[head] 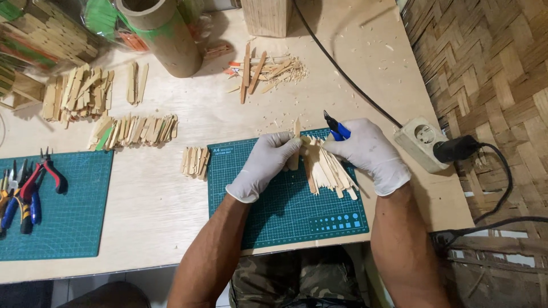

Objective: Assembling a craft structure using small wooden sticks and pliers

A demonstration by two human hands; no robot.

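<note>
The wooden sticks (328,168) lie fanned out between the two gloved hands on the green mat (285,211) — the left hand (264,165) pinches one stick end, and the right hand (365,151) grips blue cutters (337,128) — with small stick pieces (195,161) just left of them.

The scene is evenly and fairly brightly lit, with soft light falling from above and somewhat from the left. The pale tabletop (171,194) reflects it without harsh glare. Shadows are soft: the cardboard tube (165,34) casts a faint one to its right, and the gloved hands leave dim shading on the green cutting mat (285,211). Focus is sharp at the centre; wide-angle distortion bends the tabletop's edges, and the top-left corner looks slightly smeared. The white gloves are close to overexposed.
</note>
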